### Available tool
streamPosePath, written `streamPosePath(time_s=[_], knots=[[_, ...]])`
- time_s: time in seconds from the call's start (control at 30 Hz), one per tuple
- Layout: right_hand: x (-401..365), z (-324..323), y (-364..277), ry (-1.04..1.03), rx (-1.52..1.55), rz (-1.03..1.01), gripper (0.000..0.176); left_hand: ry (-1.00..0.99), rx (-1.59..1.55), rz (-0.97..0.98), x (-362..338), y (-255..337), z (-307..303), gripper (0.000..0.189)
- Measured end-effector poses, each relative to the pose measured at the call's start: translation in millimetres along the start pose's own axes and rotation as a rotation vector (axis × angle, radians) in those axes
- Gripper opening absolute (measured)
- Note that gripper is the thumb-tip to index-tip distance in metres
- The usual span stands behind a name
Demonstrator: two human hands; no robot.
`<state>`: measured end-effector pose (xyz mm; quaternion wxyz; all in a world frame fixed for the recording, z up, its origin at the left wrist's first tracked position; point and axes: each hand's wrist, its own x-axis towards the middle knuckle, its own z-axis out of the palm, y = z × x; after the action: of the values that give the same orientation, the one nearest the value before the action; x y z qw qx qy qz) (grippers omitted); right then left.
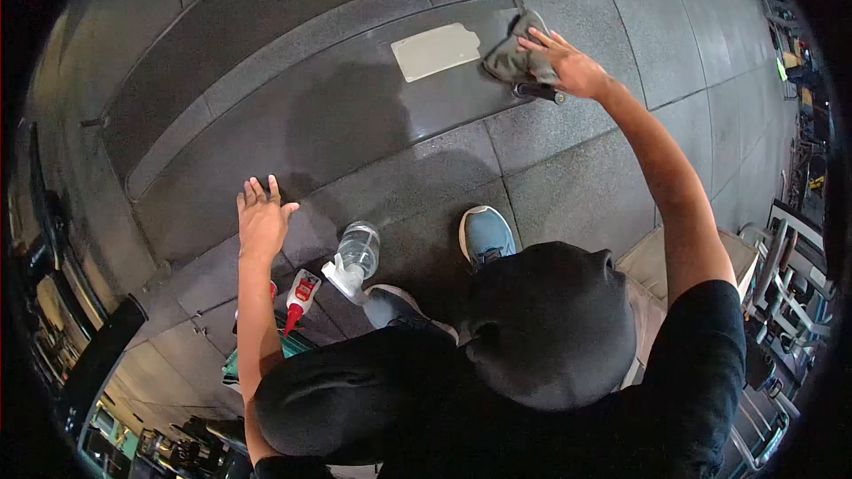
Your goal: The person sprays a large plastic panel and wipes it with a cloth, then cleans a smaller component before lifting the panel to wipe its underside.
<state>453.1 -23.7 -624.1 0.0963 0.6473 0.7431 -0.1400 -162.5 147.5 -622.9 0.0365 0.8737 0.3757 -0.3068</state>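
Observation:
My right hand (572, 69) presses a folded grey cloth (508, 60) against the far right end of a dark flat panel (266, 155). Just under that hand, a short black cylindrical piece (540, 93) sticks out at the panel's edge. To the left of the cloth, a pale, tab-ended plate or label (435, 51) shows on the panel. My left hand (263, 217) lies with its fingers outstretched at the panel's near left edge, and no object shows in it.
By my feet are a clear spray bottle (359, 253) with a white head and a white squeeze bottle (303, 293) with a red nozzle. A beige box (652, 270) is beside my right leg. Metal-framed equipment (785, 257) lines the right, and black bars (75, 293) the left.

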Motion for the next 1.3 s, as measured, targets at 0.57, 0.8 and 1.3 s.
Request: streamPosePath(time_s=[0.57, 0.8, 1.3], knots=[[-76, 63, -142, 0.597, 0.153, 0.466, 0.058, -0.017, 0.006, -0.005, 5, 1, 3, 0.076], [-43, 60, -162, 0.499, 0.234, 0.446, 0.041, 0.029, 0.007, 0.021, 1, 0, 7, 0.075], [-30, 58, -162, 0.401, 0.264, 0.303, 0.056, 0.023, 0.024, -0.014, 0, 1, 4, 0.075]])
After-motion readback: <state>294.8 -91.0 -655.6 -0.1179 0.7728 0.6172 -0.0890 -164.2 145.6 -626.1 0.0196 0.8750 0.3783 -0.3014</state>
